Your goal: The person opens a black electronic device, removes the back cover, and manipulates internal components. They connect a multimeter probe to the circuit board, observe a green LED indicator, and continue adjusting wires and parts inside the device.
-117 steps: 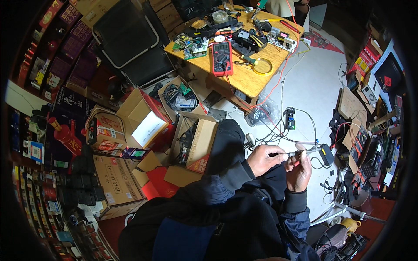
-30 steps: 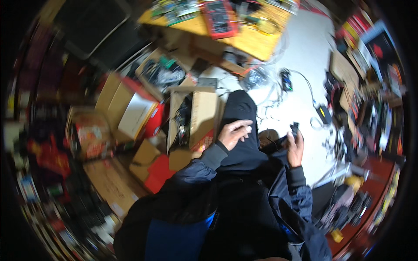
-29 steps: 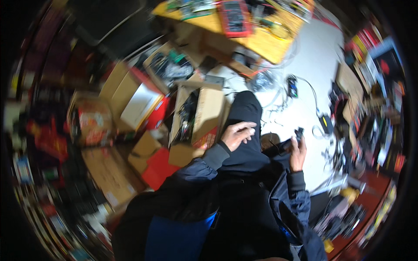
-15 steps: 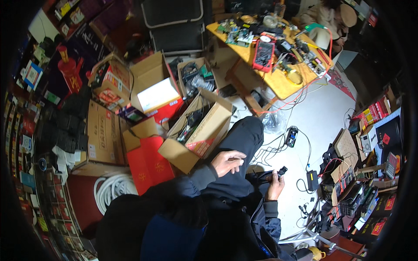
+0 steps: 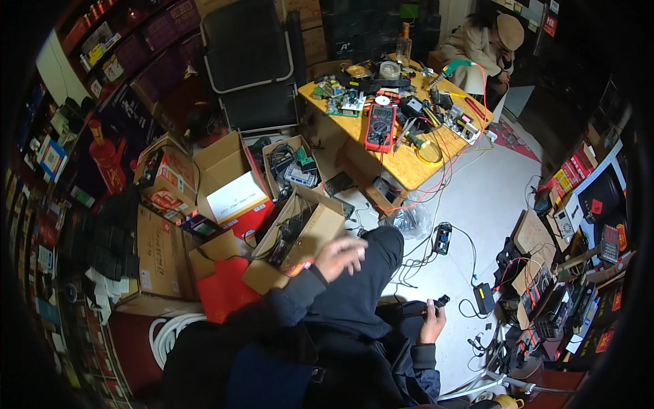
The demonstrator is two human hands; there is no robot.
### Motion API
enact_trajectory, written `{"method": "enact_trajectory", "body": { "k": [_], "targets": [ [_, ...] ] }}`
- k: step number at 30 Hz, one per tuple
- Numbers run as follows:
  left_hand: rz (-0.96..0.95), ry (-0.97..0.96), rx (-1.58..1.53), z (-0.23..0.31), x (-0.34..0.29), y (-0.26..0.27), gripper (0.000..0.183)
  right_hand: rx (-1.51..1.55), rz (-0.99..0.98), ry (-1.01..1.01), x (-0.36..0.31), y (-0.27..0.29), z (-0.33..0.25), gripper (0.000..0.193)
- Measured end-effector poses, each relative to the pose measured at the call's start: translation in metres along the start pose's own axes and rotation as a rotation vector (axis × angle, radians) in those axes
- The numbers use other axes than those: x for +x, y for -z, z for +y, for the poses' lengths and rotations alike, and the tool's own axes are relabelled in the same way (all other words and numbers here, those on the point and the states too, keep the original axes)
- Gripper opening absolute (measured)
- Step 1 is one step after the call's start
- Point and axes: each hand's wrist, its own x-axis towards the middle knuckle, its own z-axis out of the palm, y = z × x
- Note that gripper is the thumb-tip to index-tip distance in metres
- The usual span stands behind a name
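My left hand [image 5: 339, 258] is raised above my left thigh, next to the long open cardboard box [image 5: 320, 235]. Its fingers are slightly bent and apart, somewhat blurred, and nothing shows in them. Low beside my other leg, my right hand [image 5: 431, 323] is closed on a small black plug-like piece [image 5: 443, 300], whose end sticks out past the thumb; the rest is hidden by the fingers. To the right of that hand, a black power adapter [image 5: 484, 298] lies on the white floor with its cable. A black device with an exposed blue part [image 5: 443, 240] lies farther off among cables.
A yellow wooden table [image 5: 415, 170] carries a red multimeter [image 5: 380, 128], circuit boards and tools. Open cardboard boxes [image 5: 235, 170] stand at left, before a black chair [image 5: 248, 65]. Piled electronics [image 5: 545, 300] line the right side. Another person [image 5: 470, 51] sits at the far right.
The view has tilted up, showing more of the table and chair. My left hand has shifted up and left relative to my knee, toward the long box. My right hand keeps the black piece.
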Motion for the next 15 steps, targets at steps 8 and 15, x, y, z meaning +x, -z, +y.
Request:
{"method": "enact_trajectory", "body": {
  "k": [8,15],
  "targets": [
    [0.371,-0.641,0.61,0.144,0.299,0.108,0.027,-0.104,0.171,-0.106,0.0,0.021,0.014,0.022],
    [0.365,-0.192,1.581,0.18,0.446,0.114,0.039,-0.123,0.218,-0.148,-0.017,0.006,0.004,0.024]
  ]
}}
